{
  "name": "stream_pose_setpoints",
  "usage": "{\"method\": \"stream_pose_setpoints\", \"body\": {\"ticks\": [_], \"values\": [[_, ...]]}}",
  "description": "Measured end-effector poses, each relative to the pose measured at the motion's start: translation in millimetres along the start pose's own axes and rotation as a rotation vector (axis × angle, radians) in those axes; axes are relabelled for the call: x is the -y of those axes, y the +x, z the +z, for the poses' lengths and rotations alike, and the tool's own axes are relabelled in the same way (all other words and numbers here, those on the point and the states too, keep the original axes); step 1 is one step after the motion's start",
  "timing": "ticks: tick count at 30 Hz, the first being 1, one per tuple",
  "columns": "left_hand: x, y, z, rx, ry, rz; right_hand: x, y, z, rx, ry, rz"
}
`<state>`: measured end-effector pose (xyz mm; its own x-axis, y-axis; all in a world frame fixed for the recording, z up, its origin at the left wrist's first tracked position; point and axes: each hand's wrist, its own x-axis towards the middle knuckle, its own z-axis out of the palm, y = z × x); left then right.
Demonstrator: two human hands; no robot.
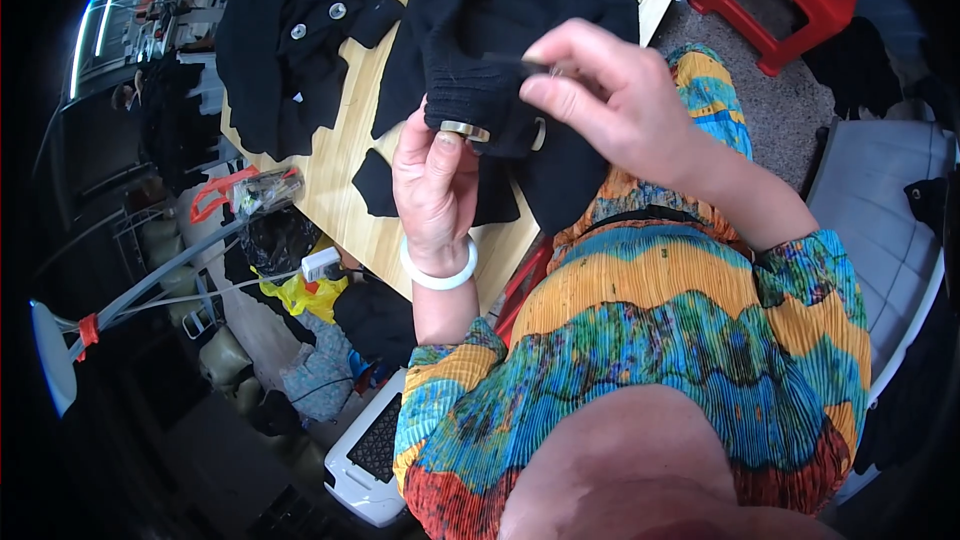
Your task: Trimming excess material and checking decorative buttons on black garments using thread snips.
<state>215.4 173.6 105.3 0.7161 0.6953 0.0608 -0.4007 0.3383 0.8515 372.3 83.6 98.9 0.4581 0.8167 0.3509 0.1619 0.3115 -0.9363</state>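
Observation:
A black knit garment (540, 10) lies bunched over the table in front of me. My left hand (432, 175), with a pale bangle (440, 275) on its wrist, grips the garment's ribbed edge between thumb and fingers. A shiny gold-toned button (465, 130) sits at that edge, by the left thumb tip. Another metallic button (540, 133) shows edge-on just to the right. Above the ribbing, my right hand (610, 100) is closed in a pinch, thumb against fingers. Something small and dark is at its fingertips, too fine to make out.
Another black garment with round shiny buttons (337, 11) covers the far left of the wooden table (345, 180). A red plastic stool (775, 5) stands at the far right. A grey plastic bin (870, 220) is to my right. Bags and a lamp-like white disc (52, 360) are at left.

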Motion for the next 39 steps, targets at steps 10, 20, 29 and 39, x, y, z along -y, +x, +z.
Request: {"method": "stream_pose_setpoints", "body": {"ticks": [10,20,29,39], "values": [[-2.2,0.4,0.1,-0.029,0.052,-0.097,2.7,11.0,-3.6,0.042,-0.136,-0.294],[-6.6,-0.8,-19.8,0.047,-0.177,-0.161,5.8,49.2,-21.2,0.049,-0.118,-0.404],[-14.8,21.2,-27.1,-0.148,-0.199,-0.288,5.4,43.6,-46.7,0.036,-0.429,0.241],[-8.7,61.2,-20.6,-0.165,0.124,-0.140,-45.2,46.8,20.7,0.145,0.191,0.085]]}}
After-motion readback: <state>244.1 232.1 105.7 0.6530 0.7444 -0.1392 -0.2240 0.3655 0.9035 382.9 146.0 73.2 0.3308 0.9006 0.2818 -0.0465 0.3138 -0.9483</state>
